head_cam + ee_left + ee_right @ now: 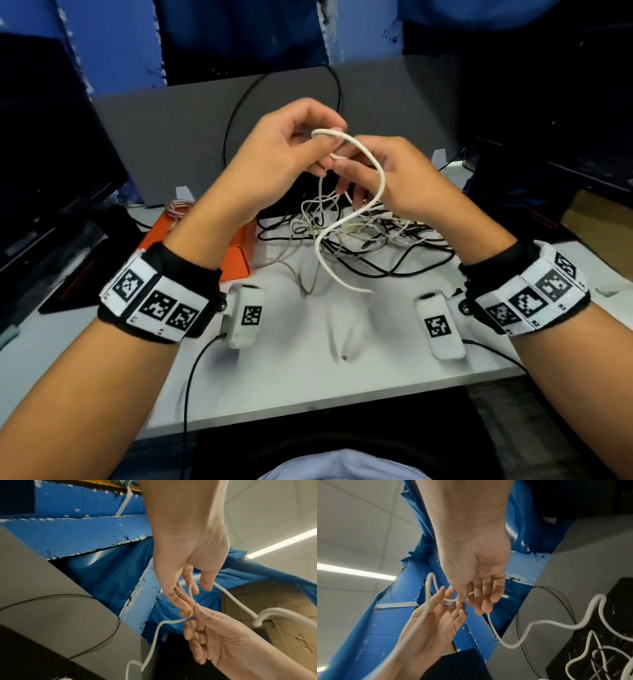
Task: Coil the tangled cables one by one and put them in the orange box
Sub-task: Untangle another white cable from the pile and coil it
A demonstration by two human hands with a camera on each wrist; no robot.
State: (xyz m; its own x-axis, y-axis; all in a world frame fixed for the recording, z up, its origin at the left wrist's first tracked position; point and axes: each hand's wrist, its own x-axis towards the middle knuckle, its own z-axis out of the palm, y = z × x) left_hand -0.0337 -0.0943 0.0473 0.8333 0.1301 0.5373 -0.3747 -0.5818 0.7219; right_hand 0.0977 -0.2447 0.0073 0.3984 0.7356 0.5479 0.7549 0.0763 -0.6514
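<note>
Above the near half of the white table [376, 394], a person's two hands meet in the air over a white cable [371, 161], the one now being drawn from the tangle. Its loose end [356, 289] hangs down toward the table's near edge, below and between the wrists. From there the cable climbs in an S-curve to the right hand [397, 178], passing in front of that hand's knuckles, then arcs over to the left hand [284, 150], which pinches it between thumb and curled fingers. The right hand's fingers are curled round a thinner run of the same cable (the wrist views show the two hands fingertip to fingertip at that point). The cable's long axis thus runs down and toward the person, so the slack lies nearer the right hand, which seems better placed to feed the next loop. Beyond the hands, the tangled cables [359, 236] sprawl across the table's far middle. The orange box [236, 253] sits toward the far left, beneath the left forearm, a coiled cable [178, 207] at its far end.
</note>
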